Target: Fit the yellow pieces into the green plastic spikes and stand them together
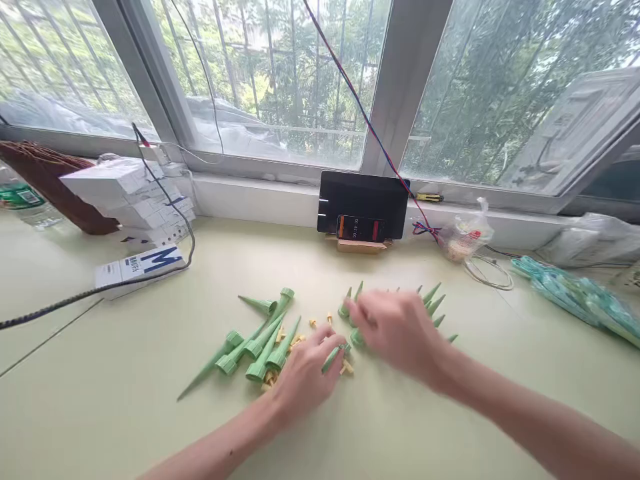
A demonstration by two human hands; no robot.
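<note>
The left hand point(305, 377) rests on the pale green table point(100, 413) around its middle, fingers curled shut around one slim green plastic cone-shaped spike point(332, 358) that pokes out toward the right; small yellow plastic pieces point(346, 367) lie scattered just beside it; a heap of matching green spikes point(260, 347) lies tangled on the hand's other side, nearer the table's left edge; the right hand point(395, 330) is over a second cluster of green spikes point(433, 300), palm down and fingers spread, but it is blurred, so I cannot tell whether it grips anything; a black tablet point(363, 197) and a phone point(360, 228) stand propped at the far edge. To handle this well, it seems wise to hold the gripped spike steady low over the table, pick one item at a time with the fingertips rather than raking the cluster, and leave the two heaps well apart so that they do not mix.
</note>
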